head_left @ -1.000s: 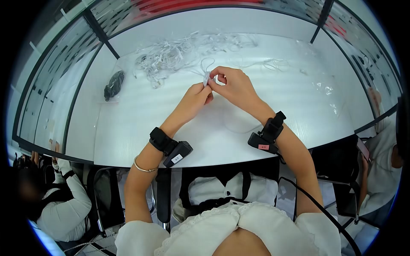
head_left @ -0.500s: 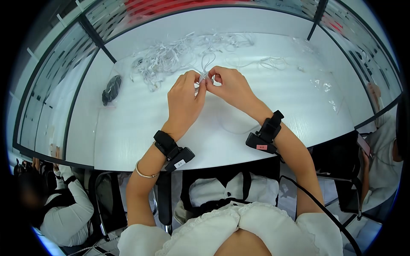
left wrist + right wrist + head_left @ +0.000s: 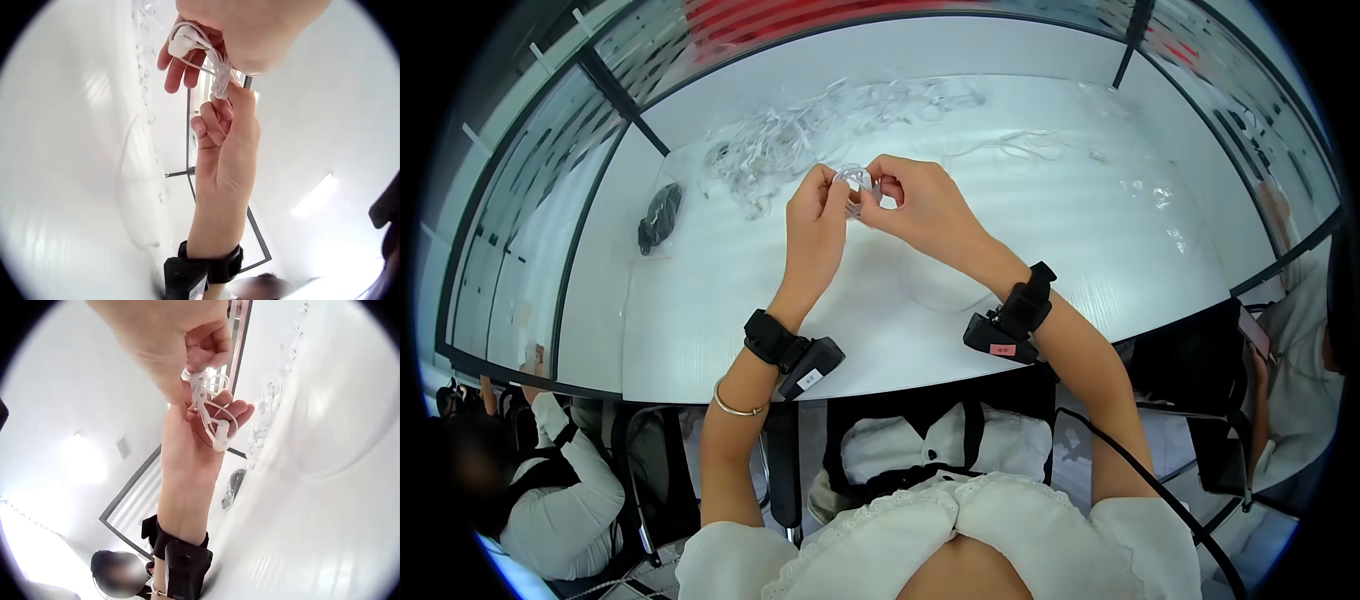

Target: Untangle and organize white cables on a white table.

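Observation:
Between both hands, above the table, is a coiled bundle of white wired earphones (image 3: 855, 180). In the left wrist view its earbuds (image 3: 184, 41) lie against the left fingers, and loops of cord (image 3: 220, 78) run down to the right hand. My left hand (image 3: 814, 215) holds the bundle between thumb and fingers, some fingers extended behind the earbuds. My right hand (image 3: 922, 200) pinches the coiled cord at its other side with thumb and forefinger, the remaining fingers curled. Part of the coil is hidden behind the fingers.
A tangled heap of white cables (image 3: 775, 145) lies at the back left of the white table (image 3: 1020, 290), with a loose white cable (image 3: 1025, 145) to its right. A black bundle in clear plastic (image 3: 661, 218) lies at far left. Clear plastic (image 3: 1155, 195) lies right. Low partitions surround the table.
My left hand has come up and turned beside the bundle. Both hands have shifted slightly left with it, and the cord loop that stood above the fingers is now lower, between them.

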### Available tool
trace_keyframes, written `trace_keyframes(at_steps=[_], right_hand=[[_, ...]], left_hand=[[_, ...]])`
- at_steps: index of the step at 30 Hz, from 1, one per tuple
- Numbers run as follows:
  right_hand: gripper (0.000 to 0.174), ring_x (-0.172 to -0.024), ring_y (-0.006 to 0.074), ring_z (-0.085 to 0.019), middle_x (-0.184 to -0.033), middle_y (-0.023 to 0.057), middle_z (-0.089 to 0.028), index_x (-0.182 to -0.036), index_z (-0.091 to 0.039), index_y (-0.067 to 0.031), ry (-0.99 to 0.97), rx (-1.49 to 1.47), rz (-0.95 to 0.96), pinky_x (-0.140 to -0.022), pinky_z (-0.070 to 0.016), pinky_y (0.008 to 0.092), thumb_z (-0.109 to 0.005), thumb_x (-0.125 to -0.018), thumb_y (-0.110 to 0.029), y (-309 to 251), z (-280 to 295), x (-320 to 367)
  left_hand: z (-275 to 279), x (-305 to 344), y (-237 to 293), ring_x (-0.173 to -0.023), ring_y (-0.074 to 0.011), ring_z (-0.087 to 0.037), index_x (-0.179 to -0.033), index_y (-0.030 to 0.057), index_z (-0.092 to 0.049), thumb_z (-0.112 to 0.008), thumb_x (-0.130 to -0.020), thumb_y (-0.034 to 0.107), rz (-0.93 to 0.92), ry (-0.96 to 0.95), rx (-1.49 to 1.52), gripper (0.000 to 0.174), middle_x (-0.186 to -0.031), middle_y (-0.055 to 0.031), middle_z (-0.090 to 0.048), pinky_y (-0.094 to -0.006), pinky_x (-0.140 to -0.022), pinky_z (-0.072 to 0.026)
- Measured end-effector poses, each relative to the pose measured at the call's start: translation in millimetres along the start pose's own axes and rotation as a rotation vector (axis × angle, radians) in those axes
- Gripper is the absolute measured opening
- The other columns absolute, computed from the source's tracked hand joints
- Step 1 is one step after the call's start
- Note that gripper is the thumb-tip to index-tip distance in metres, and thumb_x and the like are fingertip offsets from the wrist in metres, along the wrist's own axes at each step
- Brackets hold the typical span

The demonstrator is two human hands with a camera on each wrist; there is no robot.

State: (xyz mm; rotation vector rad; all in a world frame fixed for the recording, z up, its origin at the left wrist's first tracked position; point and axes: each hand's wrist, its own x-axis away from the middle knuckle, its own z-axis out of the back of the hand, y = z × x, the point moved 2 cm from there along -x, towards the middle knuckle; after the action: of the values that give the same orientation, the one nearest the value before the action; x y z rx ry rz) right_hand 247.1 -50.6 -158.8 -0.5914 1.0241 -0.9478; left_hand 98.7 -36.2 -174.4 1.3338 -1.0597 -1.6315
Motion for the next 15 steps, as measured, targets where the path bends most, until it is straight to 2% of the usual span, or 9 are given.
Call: trace_keyframes(at_steps=[1, 2, 5, 8, 11, 12, 15], right_hand=[[0.019, -0.054, 0.0079, -0.032, -0.057, -0.0004, -0.04, -0.086, -0.059, -0.0016, -0.002, -0.021, -0.005, -0.049, -0.0285, 0.0267, -0.063, -0.079, -0.019, -3.0, 2.4, -0.2], [0.016, -0.056, 0.0055, -0.032, -0.059, -0.002, -0.037, -0.087, -0.059, -0.0014, -0.036, -0.061, -0.023, -0.05, -0.0277, 0.0252, -0.063, -0.081, -0.016, -7.0, 5.3, 0.6], [0.014, -0.058, 0.0041, -0.032, -0.06, -0.0055, -0.034, -0.088, -0.06, -0.0018, -0.044, -0.186, 0.014, -0.052, -0.0284, 0.0224, -0.062, -0.085, -0.015, 2.1, 5.1, -2.5], [0.014, -0.059, 0.0026, -0.033, -0.061, -0.0089, -0.032, -0.092, -0.061, -0.0035, -0.093, -0.373, -0.075, -0.055, -0.0299, 0.0197, -0.062, -0.087, -0.016, 1.3, 2.6, -5.2], [0.016, -0.06, 0.0021, -0.035, -0.063, -0.0093, -0.035, -0.092, -0.062, -0.0041, -0.132, -0.608, -0.136, -0.055, -0.0334, 0.0209, -0.065, -0.087, -0.018, -6.6, 7.7, -1.7], [0.015, -0.061, 0.0019, -0.036, -0.064, -0.0097, -0.034, -0.094, -0.063, -0.0043, -0.16, -0.594, -0.162, -0.057, -0.0346, 0.02, -0.065, -0.087, -0.017, -7.0, 9.2, -1.9], [0.013, -0.062, 0.0014, -0.037, -0.065, -0.0094, -0.033, -0.094, -0.063, -0.0047, -0.196, -0.641, -0.066, -0.059, -0.0359, 0.0195, -0.065, -0.087, -0.015, -1.9, 5.9, -2.3]], left_hand=[[-2.7, -0.5, 0.2, -0.061, -0.0137, -0.059, -0.084, 0.0021, -0.047, -0.046, -0.094, 0.014, 0.065, -0.025, 0.127, 0.016, -0.075, -0.0101, -0.062, -0.0272, -0.051, -0.0461], [-6.1, -1.9, -5.7, -0.054, -0.0108, -0.051, -0.084, 0.0048, -0.045, -0.041, -0.096, 0.017, 0.111, -0.046, 0.255, 0.017, -0.071, -0.0066, -0.056, -0.0246, -0.048, -0.043], [-6.4, -0.4, -2.0, -0.049, -0.005, -0.039, -0.081, 0.0083, -0.043, -0.038, -0.097, 0.019, 0.181, -0.066, 0.204, 0.02, -0.065, 0.0012, -0.044, -0.0212, -0.042, -0.0332], [-6.9, -1.2, 10.3, -0.047, -0.0017, -0.028, -0.078, 0.0114, -0.041, -0.038, -0.097, 0.02, 0.308, -0.056, 0.304, 0.021, -0.063, 0.0052, -0.034, -0.0195, -0.04, -0.0223], [-6.9, -0.3, 13.0, -0.046, -0.0014, -0.025, -0.079, 0.0114, -0.045, -0.037, -0.097, 0.024, 0.268, -0.093, 0.342, 0.023, -0.059, 0.0069, -0.033, -0.0199, -0.042, -0.0199], [-6.0, -2.0, 13.3, -0.046, -0.0014, -0.024, -0.077, 0.0122, -0.044, -0.038, -0.097, 0.023, 0.286, -0.086, 0.333, 0.023, -0.059, 0.0075, -0.032, -0.0202, -0.041, -0.0195], [-4.3, -1.9, 13.8, -0.046, -0.0012, -0.025, -0.074, 0.0127, -0.041, -0.042, -0.096, 0.021, 0.316, -0.055, 0.34, 0.023, -0.06, 0.0067, -0.032, -0.0195, -0.04, -0.0174]])
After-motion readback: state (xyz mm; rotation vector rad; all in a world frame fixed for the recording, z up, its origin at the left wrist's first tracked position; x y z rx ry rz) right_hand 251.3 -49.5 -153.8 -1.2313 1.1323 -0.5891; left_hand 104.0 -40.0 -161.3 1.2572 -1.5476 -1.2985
